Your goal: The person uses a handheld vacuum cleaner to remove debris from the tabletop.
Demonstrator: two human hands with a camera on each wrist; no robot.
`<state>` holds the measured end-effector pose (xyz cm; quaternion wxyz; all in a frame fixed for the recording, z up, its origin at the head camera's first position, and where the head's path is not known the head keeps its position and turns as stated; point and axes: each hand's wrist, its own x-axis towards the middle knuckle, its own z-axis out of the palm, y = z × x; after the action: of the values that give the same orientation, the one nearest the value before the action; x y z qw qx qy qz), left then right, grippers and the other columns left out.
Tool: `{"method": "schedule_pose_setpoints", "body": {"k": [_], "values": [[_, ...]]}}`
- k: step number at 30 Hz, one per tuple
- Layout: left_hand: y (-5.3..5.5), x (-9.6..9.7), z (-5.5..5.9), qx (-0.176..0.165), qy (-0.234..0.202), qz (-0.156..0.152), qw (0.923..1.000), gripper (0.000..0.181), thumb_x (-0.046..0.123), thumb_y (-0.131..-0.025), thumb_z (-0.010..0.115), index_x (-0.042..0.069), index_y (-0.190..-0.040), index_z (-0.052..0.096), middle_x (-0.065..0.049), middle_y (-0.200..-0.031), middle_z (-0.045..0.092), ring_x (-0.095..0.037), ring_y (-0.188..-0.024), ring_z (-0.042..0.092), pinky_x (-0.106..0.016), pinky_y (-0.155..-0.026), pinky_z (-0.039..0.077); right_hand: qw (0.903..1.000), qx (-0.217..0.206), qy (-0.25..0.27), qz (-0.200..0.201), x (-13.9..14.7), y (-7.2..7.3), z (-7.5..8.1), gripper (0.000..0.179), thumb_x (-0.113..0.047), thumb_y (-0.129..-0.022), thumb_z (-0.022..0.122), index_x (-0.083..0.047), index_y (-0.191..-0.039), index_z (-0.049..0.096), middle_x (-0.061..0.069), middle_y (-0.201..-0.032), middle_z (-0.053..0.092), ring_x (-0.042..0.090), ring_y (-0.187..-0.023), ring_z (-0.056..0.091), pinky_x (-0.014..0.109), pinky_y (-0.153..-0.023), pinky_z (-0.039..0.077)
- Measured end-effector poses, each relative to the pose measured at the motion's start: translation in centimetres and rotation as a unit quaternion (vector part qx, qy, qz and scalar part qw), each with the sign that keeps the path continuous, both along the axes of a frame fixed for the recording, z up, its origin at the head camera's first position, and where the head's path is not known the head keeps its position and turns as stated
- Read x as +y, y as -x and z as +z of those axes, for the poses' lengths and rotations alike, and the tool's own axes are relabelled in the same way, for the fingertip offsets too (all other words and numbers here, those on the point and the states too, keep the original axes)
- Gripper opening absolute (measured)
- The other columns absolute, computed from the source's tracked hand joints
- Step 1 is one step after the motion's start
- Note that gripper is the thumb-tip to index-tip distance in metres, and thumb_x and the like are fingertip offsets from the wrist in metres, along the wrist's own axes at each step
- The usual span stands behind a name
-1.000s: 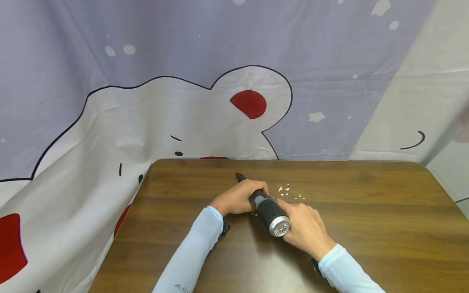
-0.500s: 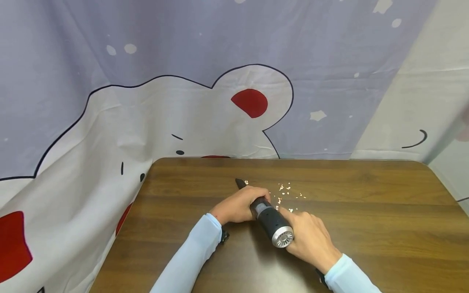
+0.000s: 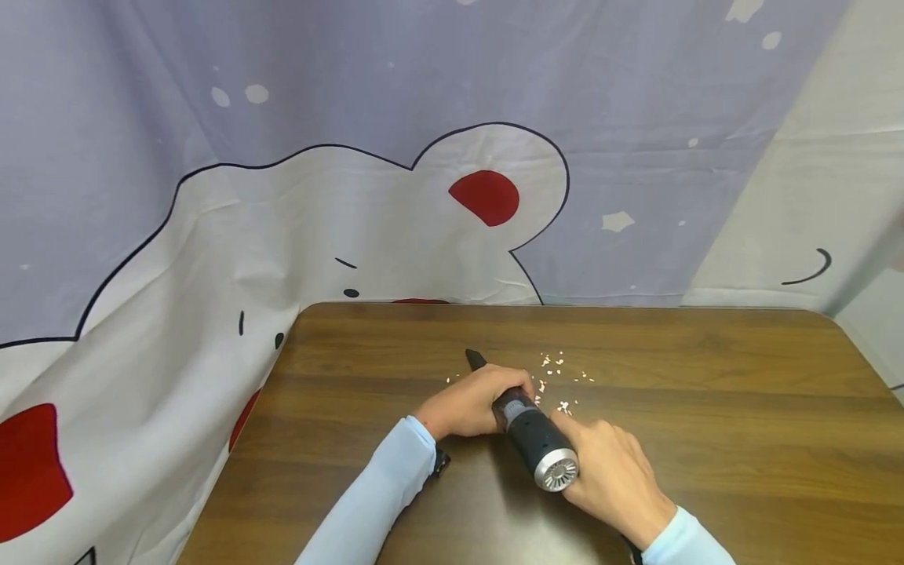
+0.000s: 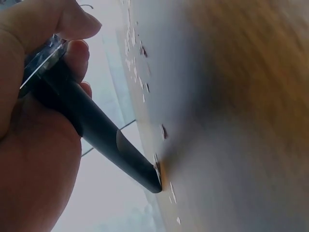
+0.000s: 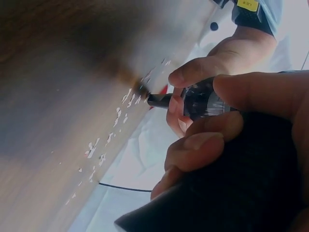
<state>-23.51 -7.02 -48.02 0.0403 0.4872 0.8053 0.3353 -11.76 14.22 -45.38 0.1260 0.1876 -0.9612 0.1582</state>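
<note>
Both hands hold a black handheld vacuum cleaner (image 3: 538,439) with a silver vented end, tilted low over the wooden table. My left hand (image 3: 472,402) grips its front section around the clear part. My right hand (image 3: 617,475) holds the rear body, its handle mostly hidden by the fingers in the head view. In the left wrist view, the slanted tip of the narrow black nozzle (image 4: 116,145) meets the tabletop beside a few pale scraps (image 4: 164,131). Small white scraps (image 5: 117,116) lie scattered near the nozzle in the right wrist view.
The brown wooden table (image 3: 741,408) stretches out on both sides of the hands. Behind its far edge hangs a purple and white patterned curtain (image 3: 318,220), which also drapes down along the left side.
Both hands have drawn the vacuum cleaner a little nearer and to the right. The scraps beside the nozzle tip half a second ago no longer show there; a few show left of the left hand.
</note>
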Motion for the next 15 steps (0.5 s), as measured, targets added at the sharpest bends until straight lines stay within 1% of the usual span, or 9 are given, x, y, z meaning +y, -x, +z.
{"method": "schedule_pose_setpoints", "body": {"k": [4,9,12,15], "values": [[-0.3,0.4,0.0,0.006,0.001,0.0,1.0,0.046,0.008,-0.066,0.084,0.024,-0.1,0.058,0.019,-0.098,0.058,0.002,-0.089,0.053,-0.019,-0.083,0.043,1.0,0.002,0.002,-0.001,0.3,-0.4,0.0,0.036,-0.034,-0.063,0.077,-0.027,-0.093,0.058,-0.017,-0.054,0.043,0.008,-0.047,0.044,0.032,-0.042,0.035],[-0.7,1.0,0.0,0.026,-0.001,-0.01,0.9996,0.043,0.008,-0.065,0.082,0.023,-0.098,0.058,0.019,-0.097,0.058,0.003,-0.09,0.052,-0.018,-0.084,0.041,1.0,0.006,0.004,-0.004,0.8,-1.1,0.1,0.036,-0.034,-0.063,0.077,-0.029,-0.094,0.059,-0.018,-0.054,0.044,0.007,-0.048,0.047,0.032,-0.041,0.035],[-1.1,1.3,0.1,0.034,0.002,-0.012,0.9993,0.042,0.009,-0.065,0.081,0.024,-0.096,0.057,0.02,-0.092,0.056,0.004,-0.086,0.051,-0.018,-0.083,0.04,1.0,0.002,0.005,-0.006,1.1,-1.6,0.2,0.032,-0.032,-0.063,0.077,-0.03,-0.087,0.056,-0.019,-0.053,0.041,0.006,-0.047,0.045,0.032,-0.04,0.034],[-1.4,1.6,0.2,0.036,0.008,-0.01,0.9993,0.041,0.011,-0.066,0.081,0.025,-0.096,0.057,0.021,-0.09,0.055,0.004,-0.085,0.05,-0.019,-0.084,0.039,0.9999,-0.003,0.003,-0.01,1.3,-2.1,0.3,0.031,-0.033,-0.064,0.076,-0.03,-0.082,0.052,-0.019,-0.051,0.038,0.005,-0.046,0.042,0.031,-0.04,0.033]]}}
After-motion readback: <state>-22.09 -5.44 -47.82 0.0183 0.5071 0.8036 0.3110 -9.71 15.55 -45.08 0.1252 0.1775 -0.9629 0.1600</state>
